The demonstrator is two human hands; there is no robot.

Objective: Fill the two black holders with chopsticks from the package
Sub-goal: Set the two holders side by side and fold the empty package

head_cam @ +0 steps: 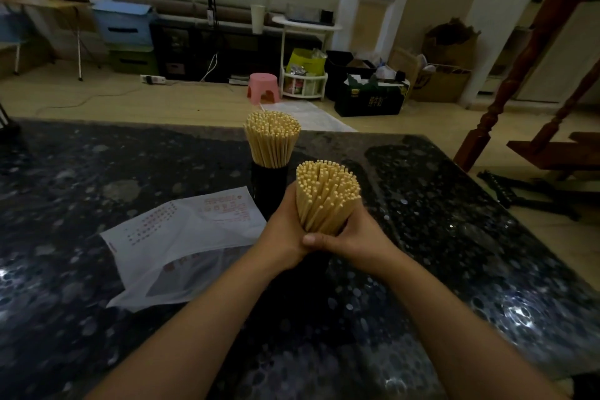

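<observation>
We see a dim indoor scene under a cool, bluish cast. Small specks of glare glitter on the dark speckled table (487, 269), brightest at its right and left near edges. The pale chopsticks (326, 195) stand out sharply, while the far room is soft and grainy. The top left corner smears with blur. Straight lines bow toward the edges from the wide lens.

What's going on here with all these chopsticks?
A person is filling two black holders with chopsticks. The far holder is already packed with a bundle. Both hands, left hand and right hand, grip a second bundle standing in the near holder. The package lies flat on the dark table, to the left.
</observation>
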